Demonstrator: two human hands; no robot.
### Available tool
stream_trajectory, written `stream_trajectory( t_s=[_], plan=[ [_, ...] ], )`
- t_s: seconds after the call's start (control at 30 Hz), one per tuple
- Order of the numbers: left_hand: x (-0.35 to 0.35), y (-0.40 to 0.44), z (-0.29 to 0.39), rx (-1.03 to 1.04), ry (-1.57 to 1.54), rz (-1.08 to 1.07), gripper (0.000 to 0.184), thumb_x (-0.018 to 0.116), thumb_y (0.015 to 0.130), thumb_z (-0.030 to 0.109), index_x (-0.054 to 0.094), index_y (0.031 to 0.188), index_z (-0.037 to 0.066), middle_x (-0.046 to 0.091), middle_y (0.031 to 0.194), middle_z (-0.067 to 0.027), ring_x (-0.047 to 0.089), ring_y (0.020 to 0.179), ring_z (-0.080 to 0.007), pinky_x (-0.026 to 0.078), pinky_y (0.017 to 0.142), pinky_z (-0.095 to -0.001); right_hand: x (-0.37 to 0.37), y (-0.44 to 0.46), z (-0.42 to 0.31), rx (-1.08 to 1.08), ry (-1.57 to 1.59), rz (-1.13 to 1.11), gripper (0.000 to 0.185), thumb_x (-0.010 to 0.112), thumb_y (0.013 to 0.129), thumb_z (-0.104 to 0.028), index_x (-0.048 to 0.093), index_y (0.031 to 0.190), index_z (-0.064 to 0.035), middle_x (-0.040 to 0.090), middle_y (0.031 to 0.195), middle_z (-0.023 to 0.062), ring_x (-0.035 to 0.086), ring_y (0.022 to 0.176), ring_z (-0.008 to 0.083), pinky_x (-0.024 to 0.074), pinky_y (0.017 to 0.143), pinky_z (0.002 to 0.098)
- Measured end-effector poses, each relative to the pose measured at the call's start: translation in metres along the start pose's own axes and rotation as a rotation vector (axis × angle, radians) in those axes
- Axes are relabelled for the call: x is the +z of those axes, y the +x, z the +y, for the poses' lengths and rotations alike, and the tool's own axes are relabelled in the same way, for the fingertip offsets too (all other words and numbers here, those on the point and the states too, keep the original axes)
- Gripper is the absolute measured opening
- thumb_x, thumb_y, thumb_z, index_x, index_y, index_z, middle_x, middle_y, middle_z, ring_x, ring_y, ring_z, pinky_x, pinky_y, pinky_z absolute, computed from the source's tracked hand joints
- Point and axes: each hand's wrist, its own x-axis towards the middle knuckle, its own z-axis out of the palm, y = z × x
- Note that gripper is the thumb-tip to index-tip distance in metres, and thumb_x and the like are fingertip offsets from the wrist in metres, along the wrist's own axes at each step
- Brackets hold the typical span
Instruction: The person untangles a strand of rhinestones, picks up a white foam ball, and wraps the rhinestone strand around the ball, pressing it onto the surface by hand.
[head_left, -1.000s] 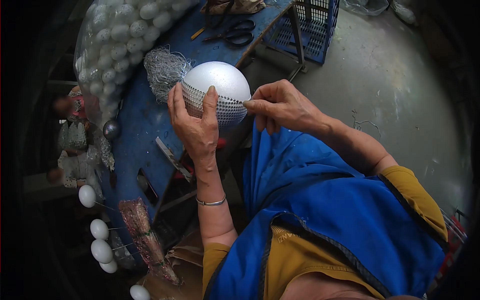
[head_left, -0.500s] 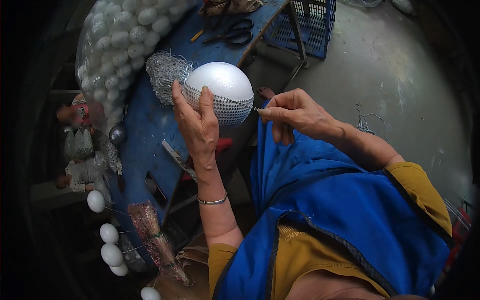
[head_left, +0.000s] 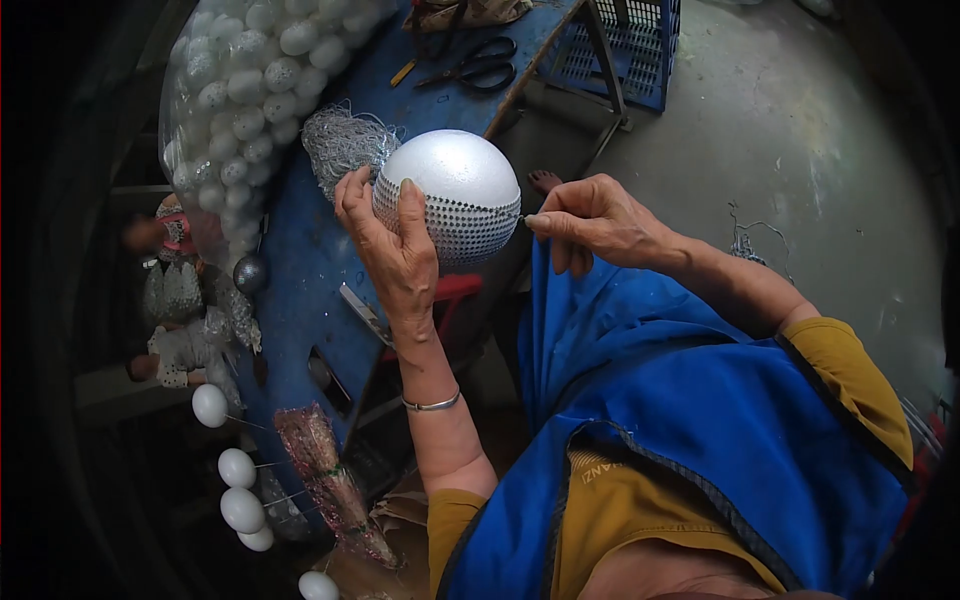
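A white foam ball (head_left: 450, 160) is wrapped around its lower part with rows of silver bead chain (head_left: 470, 228); its top is bare. My left hand (head_left: 400, 240) grips the ball from the left, the thumb lying across the beaded rows. Close to the ball's right side, my right hand (head_left: 605, 225) pinches the bead chain's free end between thumb and forefinger. Only a short bit of chain shows between ball and fingertips. Behind the ball, a tangled bundle of silver chain (head_left: 345, 145) lies on the blue table (head_left: 300, 260).
Black scissors (head_left: 475, 70) and a yellow-handled tool (head_left: 403, 72) lie farther along the table. A clear bag of white balls (head_left: 250, 90) stands at its left. White balls on sticks (head_left: 240, 510) are at lower left. A blue crate (head_left: 640, 60) stands beyond. Other people sit at far left.
The visible chain between ball and right fingertips is shorter. My left fingers have curled a little on the ball's far side. The whole view has shifted slightly.
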Motion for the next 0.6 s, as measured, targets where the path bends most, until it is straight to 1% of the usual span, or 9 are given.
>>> stream_trajectory(
  t_s=[0.07, 0.17, 0.23, 0.27, 0.33, 0.37, 0.43, 0.57, 0.6],
  plan=[
    [0.000, 0.002, -0.006, 0.006, -0.015, -0.007, 0.046, 0.053, 0.091, 0.022, 0.036, 0.126, -0.002, 0.034, 0.129, -0.0220, 0.041, 0.121, -0.0360, 0.036, 0.102, -0.0452, 0.000, 0.002, 0.000, -0.001, -0.007, -0.007, 0.035, 0.057, 0.091, -0.035, 0.060, 0.082, -0.0009, 0.063, 0.062, 0.0073, 0.060, 0.052, 0.0117, 0.0478, 0.048, 0.0225],
    [0.002, 0.003, -0.011, -0.029, -0.150, 0.010, 0.042, 0.054, 0.090, 0.019, 0.039, 0.123, -0.002, 0.034, 0.129, -0.0213, 0.042, 0.118, -0.0351, 0.036, 0.102, -0.0447, -0.002, 0.004, 0.000, -0.065, -0.015, -0.022, 0.035, 0.058, 0.090, -0.034, 0.060, 0.083, -0.0004, 0.063, 0.062, 0.0071, 0.061, 0.056, 0.0119, 0.0487, 0.052, 0.0235],
    [0.003, 0.005, -0.017, 0.006, -0.215, 0.083, 0.037, 0.055, 0.090, 0.016, 0.045, 0.120, 0.000, 0.036, 0.129, -0.0194, 0.045, 0.116, -0.0316, 0.039, 0.099, -0.0424, -0.005, 0.008, 0.003, -0.128, -0.048, -0.011, 0.035, 0.059, 0.090, -0.034, 0.061, 0.083, 0.0005, 0.063, 0.063, 0.0072, 0.062, 0.059, 0.0122, 0.0490, 0.054, 0.0243],
    [0.003, 0.006, -0.019, 0.008, -0.212, 0.081, 0.037, 0.055, 0.090, 0.016, 0.045, 0.120, 0.000, 0.036, 0.129, -0.0194, 0.045, 0.116, -0.0316, 0.039, 0.099, -0.0424, -0.005, 0.009, 0.003, -0.130, -0.044, -0.010, 0.035, 0.059, 0.090, -0.034, 0.061, 0.083, 0.0005, 0.063, 0.063, 0.0072, 0.062, 0.059, 0.0122, 0.0490, 0.054, 0.0243],
    [0.005, 0.008, -0.022, 0.095, -0.110, 0.166, 0.028, 0.056, 0.090, 0.016, 0.055, 0.113, 0.000, 0.045, 0.122, -0.0151, 0.047, 0.115, -0.0267, 0.041, 0.095, -0.0395, -0.006, 0.012, 0.003, -0.112, -0.039, 0.000, 0.035, 0.059, 0.090, -0.033, 0.061, 0.082, 0.0013, 0.062, 0.062, 0.0071, 0.062, 0.058, 0.0122, 0.0486, 0.054, 0.0246],
    [0.006, 0.008, -0.021, 0.096, -0.110, 0.165, 0.028, 0.056, 0.090, 0.016, 0.055, 0.113, 0.000, 0.045, 0.122, -0.0151, 0.047, 0.115, -0.0267, 0.041, 0.095, -0.0395, -0.006, 0.012, 0.002, -0.112, -0.039, 0.001, 0.035, 0.059, 0.090, -0.033, 0.061, 0.082, 0.0013, 0.062, 0.062, 0.0071, 0.062, 0.058, 0.0122, 0.0486, 0.054, 0.0246],
    [0.006, 0.007, -0.017, 0.165, 0.040, 0.241, 0.024, 0.057, 0.090, 0.018, 0.062, 0.107, 0.002, 0.056, 0.113, -0.0123, 0.053, 0.107, -0.0222, 0.040, 0.096, -0.0396, -0.006, 0.011, -0.002, -0.068, -0.078, -0.020, 0.035, 0.059, 0.090, -0.032, 0.062, 0.081, 0.0020, 0.062, 0.061, 0.0070, 0.062, 0.057, 0.0123, 0.0486, 0.054, 0.0249],
    [0.003, 0.000, -0.019, 0.050, -0.067, 0.207, 0.023, 0.056, 0.091, 0.019, 0.065, 0.105, 0.003, 0.061, 0.108, -0.0131, 0.059, 0.098, -0.0219, 0.039, 0.097, -0.0408, -0.004, 0.014, -0.001, -0.067, -0.073, -0.018, 0.036, 0.059, 0.090, -0.032, 0.062, 0.081, 0.0024, 0.061, 0.061, 0.0069, 0.061, 0.056, 0.0124, 0.0485, 0.053, 0.0248],
    [-0.001, 0.002, -0.021, 0.120, 0.010, 0.172, 0.030, 0.055, 0.091, 0.027, 0.063, 0.110, 0.004, 0.061, 0.110, -0.0147, 0.060, 0.097, -0.0237, 0.037, 0.099, -0.0426, -0.004, 0.014, -0.002, -0.070, -0.075, -0.010, 0.035, 0.059, 0.090, -0.032, 0.062, 0.081, 0.0022, 0.061, 0.060, 0.0070, 0.061, 0.056, 0.0125, 0.0485, 0.053, 0.0249]
  ],
)
